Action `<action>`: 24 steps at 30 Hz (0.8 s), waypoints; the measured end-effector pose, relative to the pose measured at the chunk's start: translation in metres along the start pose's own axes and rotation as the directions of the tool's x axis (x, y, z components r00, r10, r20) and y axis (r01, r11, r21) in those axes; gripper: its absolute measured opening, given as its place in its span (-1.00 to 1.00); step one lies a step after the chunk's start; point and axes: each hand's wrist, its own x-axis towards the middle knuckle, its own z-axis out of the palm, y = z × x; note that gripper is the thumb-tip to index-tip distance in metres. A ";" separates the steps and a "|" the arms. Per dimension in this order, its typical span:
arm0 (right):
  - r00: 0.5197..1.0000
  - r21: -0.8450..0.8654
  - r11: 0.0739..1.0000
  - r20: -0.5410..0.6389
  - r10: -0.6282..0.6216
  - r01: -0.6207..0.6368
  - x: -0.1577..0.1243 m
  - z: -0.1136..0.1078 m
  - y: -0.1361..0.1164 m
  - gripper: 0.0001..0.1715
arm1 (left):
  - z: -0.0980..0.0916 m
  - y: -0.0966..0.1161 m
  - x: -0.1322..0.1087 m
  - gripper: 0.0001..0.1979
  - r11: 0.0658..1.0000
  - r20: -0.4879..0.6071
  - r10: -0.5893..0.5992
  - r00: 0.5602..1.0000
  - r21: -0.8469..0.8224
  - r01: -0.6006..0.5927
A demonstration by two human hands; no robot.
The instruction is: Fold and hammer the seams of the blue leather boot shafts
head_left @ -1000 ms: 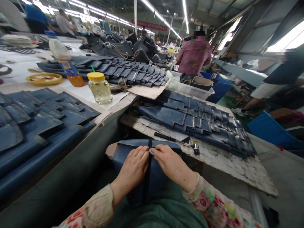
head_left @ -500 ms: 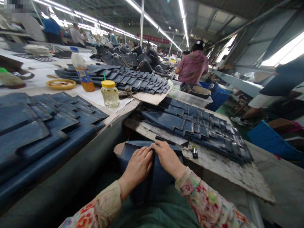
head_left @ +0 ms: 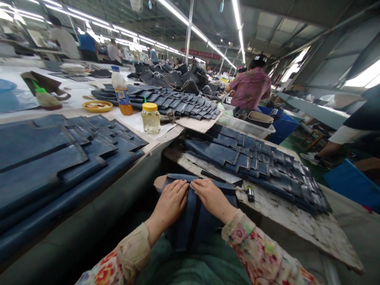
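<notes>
A dark blue leather-like bag panel (head_left: pixel 185 227) with a black strip down its middle hangs over my lap. My left hand (head_left: pixel 172 198) is closed on its upper edge, fingers together, left of the middle strip. My right hand (head_left: pixel 213 196) pinches the same edge just to the right, its fingertips almost meeting the left ones. Both thumbs are largely hidden. A tan flap (head_left: pixel 160 182) sticks out at the panel's left corner. Right of the panel, a small black cylinder with a yellowish top (head_left: pixel 250 194) lies on the worn board (head_left: pixel 285 215).
Overlapping blue panels lie on the left table (head_left: pixel 44 158), the right board (head_left: pixel 252 158) and farther back (head_left: pixel 166 97). A yellow-lidded jar (head_left: pixel 151 120), a bottle of orange liquid (head_left: pixel 123 95) and a yellow dish (head_left: pixel 97 106) stand ahead. A co-worker (head_left: pixel 252 87) is beyond a plastic bin (head_left: pixel 246 124).
The view has turned a little left, so the surroundings sit farther right. My fingers lie flatter along the panel's edge, and the left fingertips have drawn slightly away from the right ones.
</notes>
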 end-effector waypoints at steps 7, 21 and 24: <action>0.997 0.010 1.000 0.078 0.028 -0.029 0.016 0.022 -0.008 -0.62 | -0.003 -0.018 -0.007 -0.65 0.998 0.008 -0.013 1.000 0.055 0.013; 0.991 0.018 0.999 0.120 -0.052 0.050 0.073 0.044 -0.045 -0.66 | -0.022 -0.059 -0.025 -0.66 0.969 -0.022 -0.244 0.970 0.035 0.244; 0.992 0.022 0.999 0.116 -0.048 0.046 0.078 0.047 -0.048 -0.64 | -0.018 -0.057 -0.027 -0.64 0.947 -0.059 -0.316 0.947 0.028 0.319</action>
